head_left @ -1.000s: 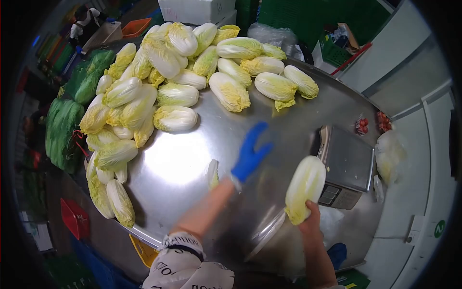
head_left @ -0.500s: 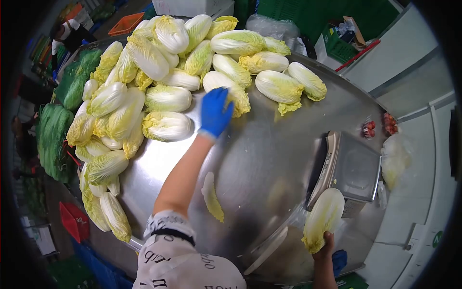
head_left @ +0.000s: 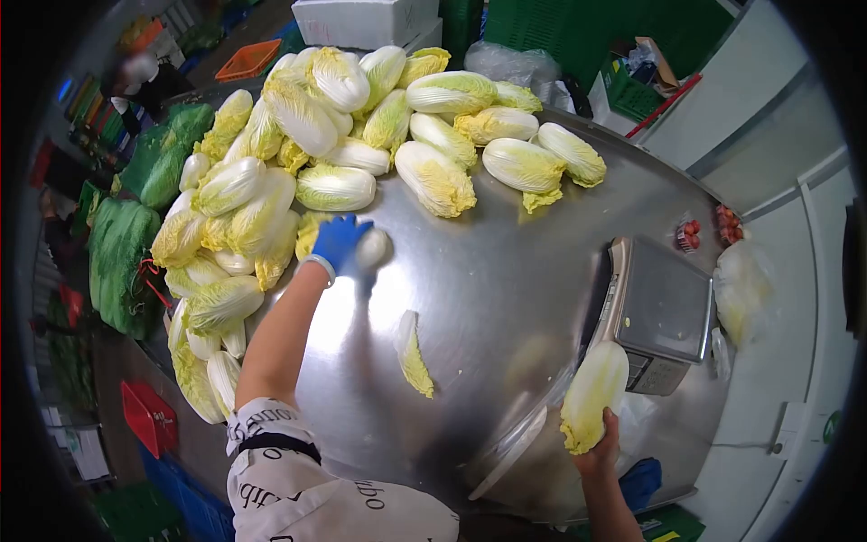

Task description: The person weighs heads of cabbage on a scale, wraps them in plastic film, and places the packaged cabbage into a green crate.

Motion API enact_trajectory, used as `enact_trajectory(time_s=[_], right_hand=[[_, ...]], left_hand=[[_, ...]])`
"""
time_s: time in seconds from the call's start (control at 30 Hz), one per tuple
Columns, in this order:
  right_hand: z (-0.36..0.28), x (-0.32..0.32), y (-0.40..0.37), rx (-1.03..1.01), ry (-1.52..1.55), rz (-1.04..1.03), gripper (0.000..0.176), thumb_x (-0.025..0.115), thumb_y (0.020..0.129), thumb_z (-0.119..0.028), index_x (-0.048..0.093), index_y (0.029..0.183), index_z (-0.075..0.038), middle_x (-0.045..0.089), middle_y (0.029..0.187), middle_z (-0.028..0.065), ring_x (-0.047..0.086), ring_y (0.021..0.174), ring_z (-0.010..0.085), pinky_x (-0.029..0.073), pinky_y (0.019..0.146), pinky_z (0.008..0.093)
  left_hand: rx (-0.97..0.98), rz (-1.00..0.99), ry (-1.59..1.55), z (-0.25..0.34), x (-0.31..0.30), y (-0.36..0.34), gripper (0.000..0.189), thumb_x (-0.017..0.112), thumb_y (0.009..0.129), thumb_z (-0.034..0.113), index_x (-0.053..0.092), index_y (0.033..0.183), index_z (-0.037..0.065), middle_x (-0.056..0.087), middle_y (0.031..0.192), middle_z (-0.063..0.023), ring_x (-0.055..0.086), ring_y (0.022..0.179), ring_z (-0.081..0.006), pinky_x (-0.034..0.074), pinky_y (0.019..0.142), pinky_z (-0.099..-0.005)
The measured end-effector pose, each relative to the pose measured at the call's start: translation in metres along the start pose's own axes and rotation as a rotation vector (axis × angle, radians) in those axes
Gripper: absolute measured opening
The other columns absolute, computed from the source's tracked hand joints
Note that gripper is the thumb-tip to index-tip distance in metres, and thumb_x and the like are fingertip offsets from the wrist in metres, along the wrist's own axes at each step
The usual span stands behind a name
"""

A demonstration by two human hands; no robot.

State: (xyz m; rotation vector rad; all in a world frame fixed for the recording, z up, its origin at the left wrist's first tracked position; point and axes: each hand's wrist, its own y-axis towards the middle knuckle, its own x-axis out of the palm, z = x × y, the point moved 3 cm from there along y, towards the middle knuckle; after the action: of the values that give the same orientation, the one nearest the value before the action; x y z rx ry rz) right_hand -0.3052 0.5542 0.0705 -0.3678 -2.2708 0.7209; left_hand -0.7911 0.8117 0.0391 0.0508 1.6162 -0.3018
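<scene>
2 napa cabbages | cabbage 1 (head_left: 596,388): whole, pale yellow-green, upright, frilly end down in right hand (head_left: 601,452), over table (head_left: 506,271) edge | cabbage 2 (head_left: 372,247): white-yellow, on its side on table, under gloved left hand (head_left: 339,242)

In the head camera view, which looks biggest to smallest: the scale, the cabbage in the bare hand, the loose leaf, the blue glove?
1. scale
2. cabbage in the right hand; it is nearer the camera, which may flatter it
3. loose leaf and blue-gloved left hand: they look alike, so not ranked
</scene>
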Motion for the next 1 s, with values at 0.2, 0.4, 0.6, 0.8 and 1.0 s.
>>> enact_trajectory(time_s=[0.2,0.4,0.6,0.8,1.0], right_hand=[[0.003,-0.041,-0.044,0.052,0.047,0.047,0.055,0.051,0.085,-0.039,0.046,0.127,-0.004,0.059,0.112,0.0150,0.060,0.098,0.0307,0.050,0.083,0.0418],[0.008,-0.060,-0.070,0.040,-0.013,0.151,0.053,0.053,0.084,-0.038,0.047,0.125,-0.005,0.059,0.113,0.0136,0.059,0.102,0.0312,0.048,0.087,0.0428],[0.019,-0.061,-0.067,0.074,0.011,0.262,0.055,0.052,0.084,-0.039,0.045,0.127,-0.006,0.058,0.115,0.0137,0.058,0.103,0.0313,0.048,0.087,0.0443],[0.038,-0.025,-0.045,0.130,-0.014,0.153,0.057,0.054,0.083,-0.040,0.045,0.127,-0.005,0.059,0.113,0.0128,0.060,0.099,0.0297,0.050,0.084,0.0414],[0.046,-0.024,-0.050,0.138,0.015,0.119,0.055,0.053,0.084,-0.039,0.046,0.126,-0.004,0.060,0.111,0.0129,0.061,0.096,0.0288,0.052,0.081,0.0407]], left_hand=[[0.068,0.025,-0.421,0.000,0.000,-0.006,0.069,0.074,0.068,0.041,0.051,0.126,0.012,0.056,0.115,-0.0170,0.056,0.102,-0.0351,0.045,0.089,-0.0420],[-0.216,0.592,0.205,-0.106,-0.044,0.042,0.031,0.053,0.073,0.005,0.060,0.103,0.007,0.061,0.097,-0.0118,0.056,0.088,-0.0288,0.044,0.079,-0.0415],[-0.561,0.305,0.024,-0.241,-0.058,0.013,0.066,0.058,0.072,0.012,0.040,0.134,0.020,0.042,0.137,-0.0114,0.038,0.127,-0.0338,0.029,0.104,-0.0526],[-0.490,-0.166,0.064,-0.237,-0.089,-0.014,0.107,0.078,0.049,0.018,0.025,0.142,0.029,0.034,0.143,-0.0067,0.032,0.133,-0.0318,0.020,0.107,-0.0601],[-0.234,0.027,0.218,-0.209,-0.094,-0.031,0.077,0.077,0.050,0.019,0.049,0.122,0.023,0.053,0.114,-0.0104,0.051,0.110,-0.0320,0.037,0.093,-0.0569]])
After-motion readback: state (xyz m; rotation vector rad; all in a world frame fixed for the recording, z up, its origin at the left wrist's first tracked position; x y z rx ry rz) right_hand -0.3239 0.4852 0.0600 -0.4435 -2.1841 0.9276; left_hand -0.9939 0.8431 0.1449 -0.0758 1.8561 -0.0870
